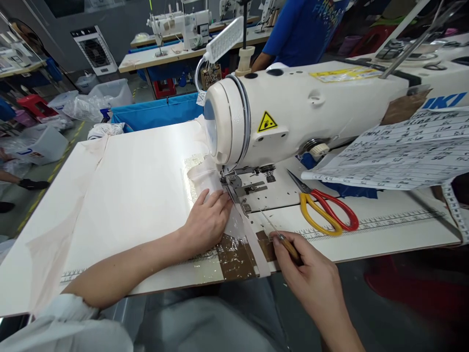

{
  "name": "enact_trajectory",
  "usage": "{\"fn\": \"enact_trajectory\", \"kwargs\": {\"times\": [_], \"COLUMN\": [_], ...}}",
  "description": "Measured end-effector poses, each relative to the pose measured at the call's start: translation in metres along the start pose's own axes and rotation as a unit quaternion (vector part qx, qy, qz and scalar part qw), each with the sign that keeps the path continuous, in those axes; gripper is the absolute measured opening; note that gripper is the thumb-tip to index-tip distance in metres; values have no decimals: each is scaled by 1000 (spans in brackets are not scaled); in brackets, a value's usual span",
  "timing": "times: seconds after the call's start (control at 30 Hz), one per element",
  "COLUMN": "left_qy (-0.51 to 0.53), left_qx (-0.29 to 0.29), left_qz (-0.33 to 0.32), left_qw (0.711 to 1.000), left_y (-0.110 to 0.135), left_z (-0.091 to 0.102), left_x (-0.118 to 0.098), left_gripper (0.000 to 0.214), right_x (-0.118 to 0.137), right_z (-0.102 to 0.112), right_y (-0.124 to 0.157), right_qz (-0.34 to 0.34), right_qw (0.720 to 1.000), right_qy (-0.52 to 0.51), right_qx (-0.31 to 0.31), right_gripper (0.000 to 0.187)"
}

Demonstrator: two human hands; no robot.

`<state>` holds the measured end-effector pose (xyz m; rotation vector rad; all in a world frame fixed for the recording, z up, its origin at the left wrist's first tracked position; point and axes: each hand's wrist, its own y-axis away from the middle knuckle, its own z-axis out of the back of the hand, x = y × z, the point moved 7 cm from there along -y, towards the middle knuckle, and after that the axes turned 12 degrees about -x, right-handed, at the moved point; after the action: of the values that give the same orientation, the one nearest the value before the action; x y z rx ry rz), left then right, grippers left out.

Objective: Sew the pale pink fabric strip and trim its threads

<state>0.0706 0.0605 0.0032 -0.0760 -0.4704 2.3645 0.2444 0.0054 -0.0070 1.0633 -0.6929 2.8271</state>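
Pressing pale fabric (207, 177) beside the presser foot (229, 181), the left hand (209, 221) is nearer the narrow strip (257, 248) running lengthwise to the front edge of the table (139, 166); the right hand (311, 273), to its right, grips an awl (291, 250).

Part of the pale fabric (207, 176) lies hidden beneath the left hand (208, 220), while the needle's point is lost to view under the sewing machine (289, 112). Fingers of the right hand (311, 271) cover some of the awl (291, 249). Writing on a paper sheet (395, 146), cut by the right edge, is too small to read. A co-worker in a blue shirt (308, 32) is cropped at top; a red shape (410, 288) blurs, lower right.
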Motion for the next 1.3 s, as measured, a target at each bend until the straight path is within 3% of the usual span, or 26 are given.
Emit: {"fn": "enact_trajectory", "kwargs": {"times": [0.5,0.73,0.97,1.13,1.3], "left_qy": [26,22,12,8,13], "left_qx": [-25,-26,-30,-28,-21], "left_qz": [5,2,-3,5,17], "left_qw": [999,999,999,1000,1000], "left_y": [1,2,1,-1,-5], "left_z": [3,1,1,-2,-5], "left_x": [-5,-4,-3,2,10], "left_gripper": [45,46,46,47,46], "right_x": [-2,-6,-20,-17,15], "right_z": [1,1,3,5,1], "right_y": [0,0,7,9,4], "right_qz": [5,-55,-117,-94,-9], "right_qw": [1000,997,987,987,985], "right_qy": [-5,-48,-110,-123,-169], "right_qx": [-6,-13,-16,-35,-30], "right_gripper": [19,22,36,27,17]}}
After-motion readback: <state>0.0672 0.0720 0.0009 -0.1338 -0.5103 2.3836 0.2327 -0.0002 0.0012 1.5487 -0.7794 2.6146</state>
